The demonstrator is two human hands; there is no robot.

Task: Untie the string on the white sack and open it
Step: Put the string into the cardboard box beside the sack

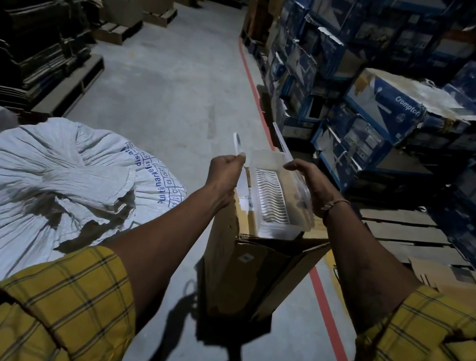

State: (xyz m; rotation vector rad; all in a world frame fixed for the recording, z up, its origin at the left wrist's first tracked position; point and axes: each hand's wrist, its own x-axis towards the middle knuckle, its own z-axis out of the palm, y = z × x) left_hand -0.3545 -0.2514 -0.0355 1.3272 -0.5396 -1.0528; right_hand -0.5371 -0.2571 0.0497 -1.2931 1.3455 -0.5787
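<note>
The big white woven sack with blue print lies on the floor at the left, its fabric gathered into pleats toward a bunched middle; I cannot make out a string on it. Both hands are off the sack, over a brown cardboard box to its right. My left hand pinches a thin clear plastic strip that sticks upward. My right hand grips the far right edge of a clear plastic tray full of ribbed clear pieces, which rests on top of the box.
Stacks of torn blue cartons on wooden pallets line the right side behind a red floor line. Dark flattened cardboard stacks fill the left. A grey concrete aisle runs ahead between them.
</note>
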